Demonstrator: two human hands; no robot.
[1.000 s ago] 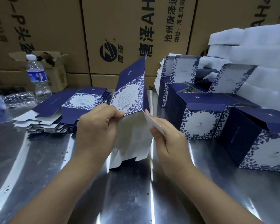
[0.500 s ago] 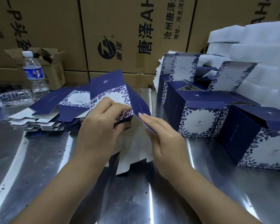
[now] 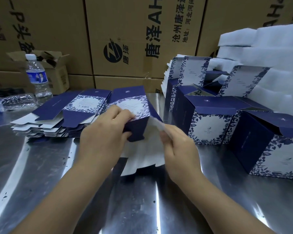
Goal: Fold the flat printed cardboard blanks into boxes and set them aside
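Observation:
A navy and white floral cardboard blank [image 3: 134, 105] lies tilted low over the steel table in front of me. My left hand [image 3: 101, 137] grips its near left part, fingers curled over the printed panel and a navy flap. My right hand [image 3: 178, 146] pinches a blurred white inner flap at the blank's right side. The white underside of the blank hangs down between both hands. A stack of flat blanks [image 3: 57, 119] lies to the left. Several folded boxes [image 3: 208, 122] stand at the right, lids up.
The reflective steel table [image 3: 142, 200] stretches toward me. A water bottle [image 3: 38, 78] and a crushed plastic bottle [image 3: 15, 102] sit at the far left. Large brown cartons [image 3: 139, 36] wall off the back. White foam sheets [image 3: 269, 56] are piled at the back right.
The blank stood upright a second ago and has been tipped down and away toward the table. Both hands followed it, the right hand shifting onto the white flap.

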